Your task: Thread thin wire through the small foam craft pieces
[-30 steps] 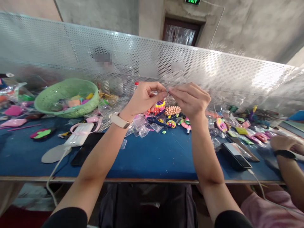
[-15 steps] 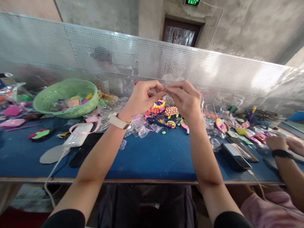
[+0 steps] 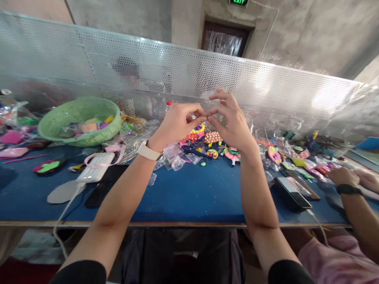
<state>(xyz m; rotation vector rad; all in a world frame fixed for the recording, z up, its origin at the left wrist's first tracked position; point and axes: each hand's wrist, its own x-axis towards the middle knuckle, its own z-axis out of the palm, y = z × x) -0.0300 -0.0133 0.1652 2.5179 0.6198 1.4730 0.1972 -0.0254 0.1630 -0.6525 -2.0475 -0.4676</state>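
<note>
My left hand (image 3: 180, 121) is raised over the far side of the blue table (image 3: 180, 193), thumb and forefinger pinched at the tips. My right hand (image 3: 232, 124) meets it there, its thumb and forefinger closed to a pinch while the other fingers are lifted and spread. Whatever sits between the fingertips is too small to name. Beneath and beyond the hands lie colourful clay-like pieces (image 3: 212, 138), a small yellow and pink figure (image 3: 212, 153), a pink and green figure (image 3: 231, 154) and clear plastic bags (image 3: 174, 156). A tiny green bit (image 3: 203, 164) rests on the tabletop.
At left stand a green basket (image 3: 79, 139) of wrapped pieces and a white power bank (image 3: 96, 167) on a cable. A black device (image 3: 291, 193) lies at right, near a co-worker's hand (image 3: 345, 176). A perforated metal screen (image 3: 290, 94) runs along the back.
My right hand's outer fingers have lifted and spread, and its wrist has shifted slightly right. Both pinches stay together, a little lower. The view has shifted slightly.
</note>
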